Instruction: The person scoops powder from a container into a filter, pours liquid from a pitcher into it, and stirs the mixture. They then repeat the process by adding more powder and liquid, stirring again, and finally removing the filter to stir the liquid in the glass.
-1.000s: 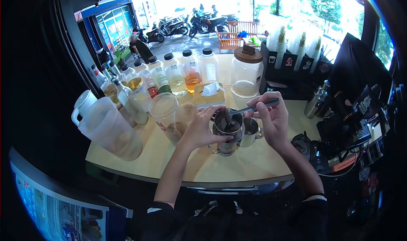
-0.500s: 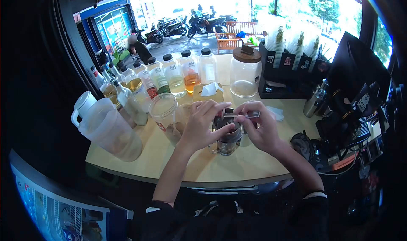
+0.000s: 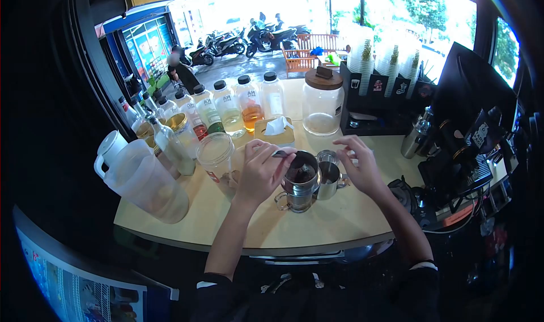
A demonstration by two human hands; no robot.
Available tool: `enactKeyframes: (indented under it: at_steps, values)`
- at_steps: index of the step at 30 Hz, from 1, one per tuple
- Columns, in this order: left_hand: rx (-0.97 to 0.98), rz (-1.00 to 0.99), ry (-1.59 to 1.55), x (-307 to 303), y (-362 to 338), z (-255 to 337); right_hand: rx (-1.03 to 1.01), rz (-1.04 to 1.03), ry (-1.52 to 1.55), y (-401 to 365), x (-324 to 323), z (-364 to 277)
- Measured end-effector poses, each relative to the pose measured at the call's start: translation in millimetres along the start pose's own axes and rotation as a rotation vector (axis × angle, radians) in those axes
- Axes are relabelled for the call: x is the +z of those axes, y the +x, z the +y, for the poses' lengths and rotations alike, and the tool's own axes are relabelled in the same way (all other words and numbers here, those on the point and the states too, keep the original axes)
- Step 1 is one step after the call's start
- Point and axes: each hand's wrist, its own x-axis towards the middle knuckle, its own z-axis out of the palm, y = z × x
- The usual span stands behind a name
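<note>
My left hand is closed, with a small metal spoon pinched between thumb and fingers. Its fingertips are beside the rim of a metal cup with something dark inside, which sits on top of a clear glass mug. My right hand hovers open above the right side of a steel pitcher, fingers apart and nothing visible in them. Left of my left hand stands an uncovered clear jar with brownish contents low down.
A frosted plastic pitcher stands at the left, near several black-capped bottles. Behind the mug are a tissue box and a wood-lidded jar. Right are a cup holder, a shaker and a dark monitor.
My hands have parted. The spoon, earlier between both hands, is now in my left hand alone; my right hand has moved right, uncovering the metal cup and steel pitcher.
</note>
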Motion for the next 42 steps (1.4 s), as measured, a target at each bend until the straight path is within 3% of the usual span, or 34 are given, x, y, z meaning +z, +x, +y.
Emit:
enactKeyframes:
  at_steps: [2, 4, 8, 10, 17, 22, 29, 35, 42]
  values:
    - [-0.024, 0.01, 0.016, -3.7, -0.6, -1.1, 0.099, -0.058, -0.123, -10.7, 1.7, 39.6]
    - [-0.072, 0.03, -0.013, -7.7, 0.5, 0.1, 0.268, -0.274, -0.177, -27.8, 9.5, 79.5]
    - [-0.16, 0.054, -0.024, -8.8, -3.3, 1.8, 0.366, -0.315, -0.138, -49.2, 21.3, 107.1]
    - [-0.173, 0.091, -0.03, -9.7, -4.3, 2.5, 0.493, -0.253, 0.101, -55.5, 20.9, 103.5]
    - [-0.22, 0.145, -0.011, -9.2, -5.7, 3.1, 0.399, -0.235, 0.397, -88.3, 26.7, 110.7]
    - [-0.247, 0.139, -0.039, -7.3, -4.0, 3.3, 0.438, 0.016, 0.612, -83.1, 20.4, 103.8]
    - [-0.26, 0.143, -0.058, -5.4, -3.0, 3.7, 0.299, 0.098, 0.508, -34.5, -24.5, 56.9]
    - [-0.248, 0.166, -0.071, -1.6, -2.1, 5.8, 0.16, 0.027, 0.348, 14.8, -40.2, 13.3]
    - [-0.247, 0.148, -0.065, -0.9, -3.7, 5.9, 0.15, -0.13, 0.371, 48.3, -28.3, -20.5]
